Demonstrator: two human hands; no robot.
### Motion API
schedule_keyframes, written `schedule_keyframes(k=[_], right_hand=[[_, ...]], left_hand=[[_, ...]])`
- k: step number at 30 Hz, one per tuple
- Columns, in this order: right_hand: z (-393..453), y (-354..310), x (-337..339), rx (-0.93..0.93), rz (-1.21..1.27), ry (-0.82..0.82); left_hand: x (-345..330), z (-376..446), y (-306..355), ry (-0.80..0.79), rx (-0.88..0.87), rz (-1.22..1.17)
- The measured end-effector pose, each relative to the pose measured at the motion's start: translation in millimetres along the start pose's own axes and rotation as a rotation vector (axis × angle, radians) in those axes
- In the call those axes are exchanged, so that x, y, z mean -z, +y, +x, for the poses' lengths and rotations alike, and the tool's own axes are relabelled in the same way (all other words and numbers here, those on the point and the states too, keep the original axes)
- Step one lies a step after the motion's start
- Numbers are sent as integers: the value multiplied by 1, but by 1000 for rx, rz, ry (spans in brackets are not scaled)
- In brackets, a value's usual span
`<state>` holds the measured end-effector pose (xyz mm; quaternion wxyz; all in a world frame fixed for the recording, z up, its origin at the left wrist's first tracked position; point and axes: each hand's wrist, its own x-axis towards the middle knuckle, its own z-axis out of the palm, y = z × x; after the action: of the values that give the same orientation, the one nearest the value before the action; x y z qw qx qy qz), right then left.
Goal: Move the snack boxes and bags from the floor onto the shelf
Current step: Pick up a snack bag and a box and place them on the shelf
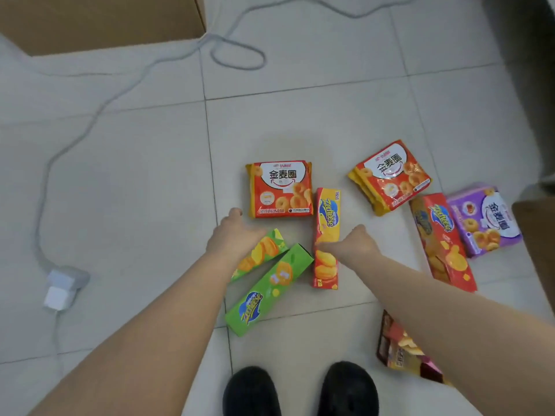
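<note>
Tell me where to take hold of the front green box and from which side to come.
Judging by its pose, grip the green box across its long narrow sides near the middle, coming from above. It lies flat on the floor, slanted, with both long edges free; the second green box lies close by its far end, so mid-length leaves the fingers more room.

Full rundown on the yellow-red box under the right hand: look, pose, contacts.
The yellow-red box is a long, narrow carton, cardboard by its look, yellow at the far end grading to red near the shoes, with a blue logo and pictured biscuits. It lies flat on the tiled floor, closed. The right hand grips it mid-length. Its lower left edge meets or nearly meets a green box.
</note>
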<state>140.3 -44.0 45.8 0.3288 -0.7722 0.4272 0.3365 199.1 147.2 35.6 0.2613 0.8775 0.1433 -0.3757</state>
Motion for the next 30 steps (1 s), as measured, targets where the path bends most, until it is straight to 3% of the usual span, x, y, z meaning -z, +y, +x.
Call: schedule_keyframes(k=[5, 8, 16, 20, 25, 30], right_hand=[[92, 26, -69, -39, -26, 32], [121, 27, -86, 7, 12, 131], [127, 25, -47, 15, 235, 160], [66, 14, -1, 61, 327, 170], [-60, -25, 84, 134, 397, 181], [-232, -88, 225, 279, 406, 253]], left_hand=[[-55, 108, 10, 37, 89, -272], [-75, 149, 12, 84, 117, -312], [-85, 132, 15, 30, 85, -725], [-45, 73, 35, 120, 79, -701], [50, -44, 78, 256, -146, -519], [191, -189, 166, 306, -415, -475]])
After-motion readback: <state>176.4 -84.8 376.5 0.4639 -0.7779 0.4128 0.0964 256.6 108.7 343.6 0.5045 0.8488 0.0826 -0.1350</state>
